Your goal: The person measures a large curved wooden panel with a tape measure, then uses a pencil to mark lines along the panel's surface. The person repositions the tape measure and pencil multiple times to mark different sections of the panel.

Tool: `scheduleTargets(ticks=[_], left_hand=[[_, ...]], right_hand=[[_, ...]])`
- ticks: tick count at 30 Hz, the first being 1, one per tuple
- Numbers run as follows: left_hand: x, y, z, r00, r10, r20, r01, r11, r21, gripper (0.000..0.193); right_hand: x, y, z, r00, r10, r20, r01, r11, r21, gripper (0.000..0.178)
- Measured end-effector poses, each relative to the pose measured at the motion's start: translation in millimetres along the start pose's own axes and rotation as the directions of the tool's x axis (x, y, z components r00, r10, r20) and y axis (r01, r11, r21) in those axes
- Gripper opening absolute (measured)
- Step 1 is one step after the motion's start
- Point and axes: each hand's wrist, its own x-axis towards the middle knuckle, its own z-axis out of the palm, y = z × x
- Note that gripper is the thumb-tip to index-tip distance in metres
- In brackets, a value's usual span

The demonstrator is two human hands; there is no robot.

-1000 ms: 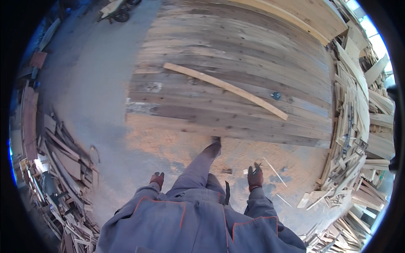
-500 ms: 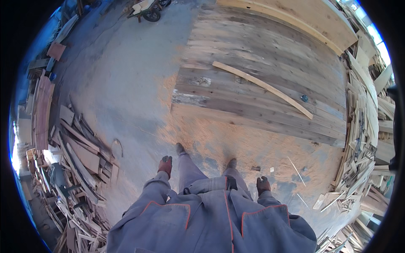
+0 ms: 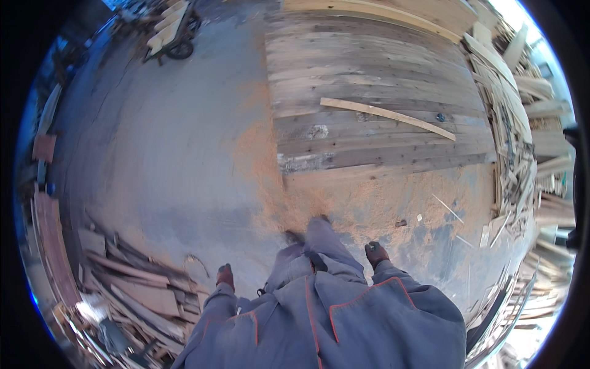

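Note:
My left hand (image 3: 225, 276), in a dark red and black work glove, hangs at my left side with its fingers loosely bent and apart. Nothing shows in it. On the other side, my right hand (image 3: 376, 253), gloved alike, hangs above the sawdust-strewn floor, also loosely open and holding nothing visible. Both hands are away from any object. Ahead of me a long thin wooden strip (image 3: 388, 117) lies across a platform of weathered boards (image 3: 369, 80). Beside the strip's right part sits a small dark teal tool (image 3: 440, 117), too small to make out.
A heap of wood offcuts (image 3: 132, 286) lies on the near left, and long stacked scraps (image 3: 504, 123) line the right. A wheeled cart (image 3: 169, 37) with pale boards stands far left. Sawdust (image 3: 258, 154) borders the platform. A thick plank (image 3: 381, 13) spans its far edge.
I have stepped and turned left; the platform has shifted in view and the cart shows more fully. Both hands have swung while staying free of objects.

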Motion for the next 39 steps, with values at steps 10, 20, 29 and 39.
scheduleTargets(ticks=[10, 20, 29, 39], left_hand=[[191, 32, -156, 0.991, 0.1, -0.087, -0.122, 0.945, -0.305, 0.048], [332, 29, -355, 0.971, 0.237, 0.031, -0.238, 0.952, 0.194, 0.041], [522, 165, -464, 0.913, 0.325, 0.247, -0.397, 0.844, 0.361, 0.03], [688, 466, -545, 0.866, 0.42, 0.269, -0.454, 0.888, 0.074, 0.045]], right_hand=[[28, -173, 134, 0.998, 0.013, 0.065, -0.014, 1.0, 0.018, 0.062], [35, -562, 132, 0.949, -0.304, -0.083, 0.315, 0.902, 0.294, 0.054], [49, -594, 137, 0.983, 0.141, -0.119, -0.08, 0.906, 0.416, 0.053], [-8, -641, 269, 0.951, 0.288, -0.111, -0.262, 0.943, 0.204, 0.053]])
